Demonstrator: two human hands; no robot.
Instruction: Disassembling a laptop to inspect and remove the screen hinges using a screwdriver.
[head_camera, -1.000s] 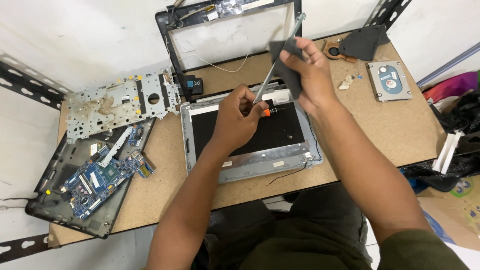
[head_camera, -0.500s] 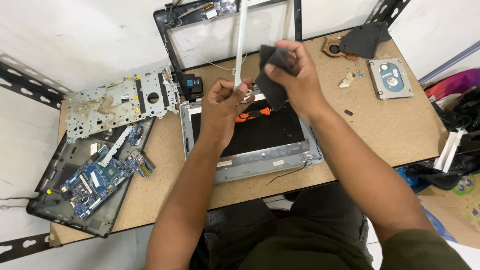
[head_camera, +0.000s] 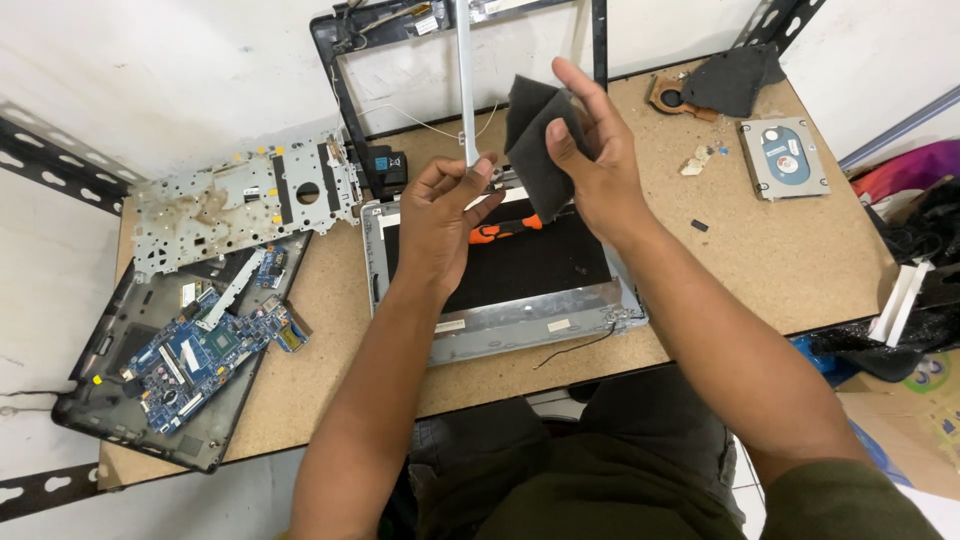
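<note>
Holding left: the left hand (head_camera: 447, 212) pinches the low end of a thin silver strip (head_camera: 465, 80), fingers closed on it; the strip stands up, pointing far.
Holding right: the right hand (head_camera: 600, 160) grips a dark foam piece (head_camera: 535, 140) between thumb and fingers, just right of the strip.
Under the hands: an open laptop lid shell (head_camera: 520, 320) lies on the table (head_camera: 800, 250), with an orange screwdriver (head_camera: 505, 229) inside.
Left side: a metal plate (head_camera: 240, 195) and a blue circuit board (head_camera: 200, 355).
Far right: a hard drive (head_camera: 785, 157).

strip (head_camera: 465, 80) – pale smooth metal | pad (head_camera: 540, 140) – dark matt foam
</note>
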